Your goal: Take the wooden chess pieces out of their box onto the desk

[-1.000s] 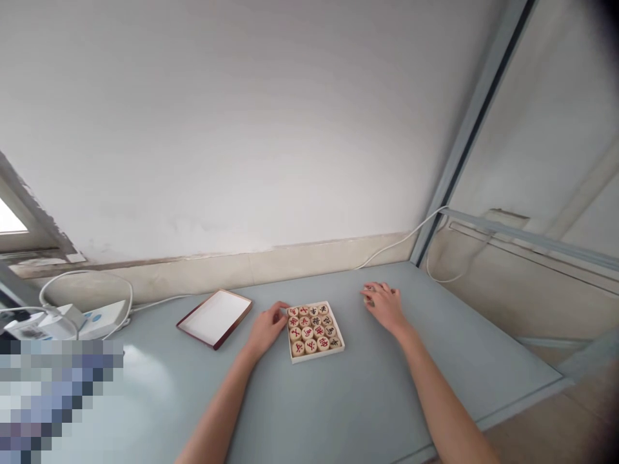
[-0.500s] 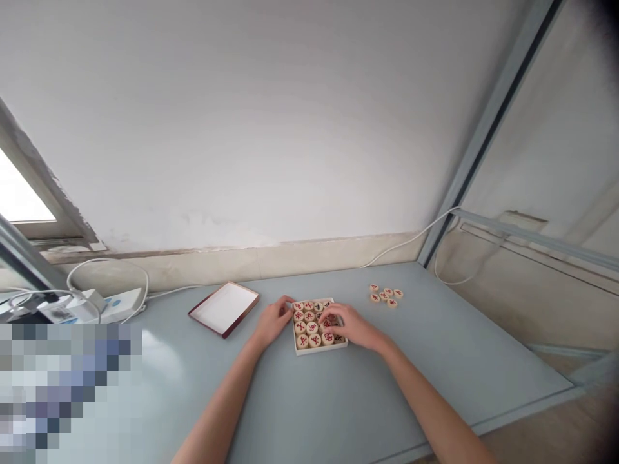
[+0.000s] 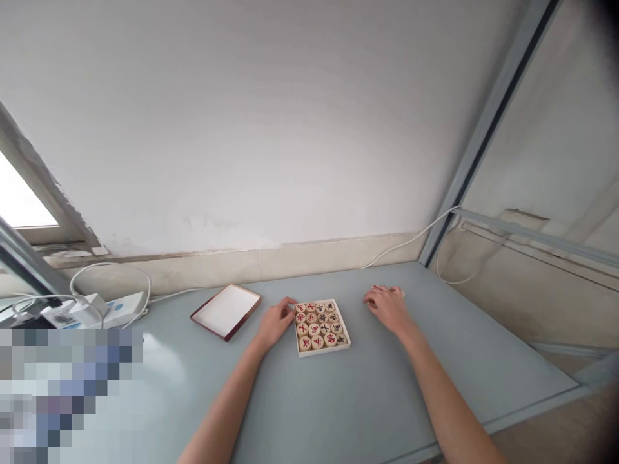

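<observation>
A white open box (image 3: 323,352) holds rows of round wooden Chinese chess pieces (image 3: 316,328) with red or black characters. At its left side, my left hand (image 3: 276,324) grips the edge with bent fingers. My right hand (image 3: 389,309) is over a small group of loose Chinese chess pieces (image 3: 375,287) to the right of the box. Its fingers curl down and cover most of that group, so whatever is between the fingertips is hidden.
A dark red box lid (image 3: 226,311) lies with its white inside up, left of the box. White power strips (image 3: 126,309) and cables sit at the table's left. Behind the grey table (image 3: 309,399) is a wall, and a metal post (image 3: 476,154) rises at right.
My right hand has moved from above the box to the loose pieces on the right. The box's right-hand pieces now show uncovered. My left hand remains at the box edge.
</observation>
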Motion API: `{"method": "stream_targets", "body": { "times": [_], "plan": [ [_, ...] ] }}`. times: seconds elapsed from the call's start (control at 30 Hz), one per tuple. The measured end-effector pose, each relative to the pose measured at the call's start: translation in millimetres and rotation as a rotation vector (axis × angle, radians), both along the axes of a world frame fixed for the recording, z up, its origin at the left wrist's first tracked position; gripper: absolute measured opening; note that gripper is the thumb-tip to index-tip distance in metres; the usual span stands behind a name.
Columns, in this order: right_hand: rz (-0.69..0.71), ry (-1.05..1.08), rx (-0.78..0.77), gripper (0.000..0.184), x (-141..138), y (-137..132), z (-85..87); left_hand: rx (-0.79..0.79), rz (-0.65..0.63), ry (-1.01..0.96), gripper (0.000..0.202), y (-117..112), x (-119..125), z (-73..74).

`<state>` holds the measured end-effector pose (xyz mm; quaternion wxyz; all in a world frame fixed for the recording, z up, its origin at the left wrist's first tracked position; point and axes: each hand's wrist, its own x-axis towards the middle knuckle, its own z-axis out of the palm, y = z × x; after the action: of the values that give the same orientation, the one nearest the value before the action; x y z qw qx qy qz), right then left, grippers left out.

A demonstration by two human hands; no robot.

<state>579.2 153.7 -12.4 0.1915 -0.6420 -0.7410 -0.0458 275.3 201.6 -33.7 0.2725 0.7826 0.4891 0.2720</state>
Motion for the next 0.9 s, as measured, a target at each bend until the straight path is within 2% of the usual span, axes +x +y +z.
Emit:
{"method": "stream_targets", "body": {
  "times": [0.07, 0.13, 0.17, 0.23, 0.27, 0.33, 0.43, 0.6, 0.67, 0.77, 0.9],
  "plan": [
    [-0.017, 0.034, 0.033, 0.021, -1, -1, 5.0, 0.000, -0.004, -0.003, 0.026, 1, 0, -2.2],
    [0.108, 0.183, 0.008, 0.019, -16, -6, 12.4, 0.003, -0.017, -0.012, 0.025, 2, -1, -3.8],
    [0.222, 0.276, -0.045, 0.019, -28, -8, 15.4, 0.005, -0.021, -0.016, 0.025, 2, -1, -4.2],
    [0.484, 0.407, -0.247, 0.022, -52, -14, 17.7, 0.006, -0.022, -0.025, 0.025, 3, -1, -4.6],
    [0.559, 0.435, -0.337, 0.025, -63, -17, 17.2, 0.007, -0.019, -0.027, 0.025, 3, -1, -4.7],
    [0.611, 0.472, -0.435, 0.026, -76, -20, 14.7, 0.014, -0.014, -0.024, 0.026, 3, -1, -4.8],
    [0.556, 0.528, -0.379, 0.024, -79, -22, 15.0, 0.024, -0.014, -0.012, 0.026, 3, -1, -5.3],
    [0.392, 0.574, -0.163, 0.025, -65, -16, 19.7, 0.016, -0.011, 0.000, 0.026, 2, 0, -4.8],
    [0.304, 0.481, -0.089, 0.022, -53, -11, 14.2, 0.015, -0.006, -0.001, 0.026, 1, 0, -4.1],
    [0.184, 0.199, -0.059, 0.017, -25, -2, -1.8, 0.013, -0.007, -0.008, 0.027, 0, 0, -4.0],
    [-0.009, -0.079, 0.066, 0.019, 3, 4, -16.3, 0.015, -0.013, 0.000, 0.032, 2, 0, -4.9]
  ]
}}
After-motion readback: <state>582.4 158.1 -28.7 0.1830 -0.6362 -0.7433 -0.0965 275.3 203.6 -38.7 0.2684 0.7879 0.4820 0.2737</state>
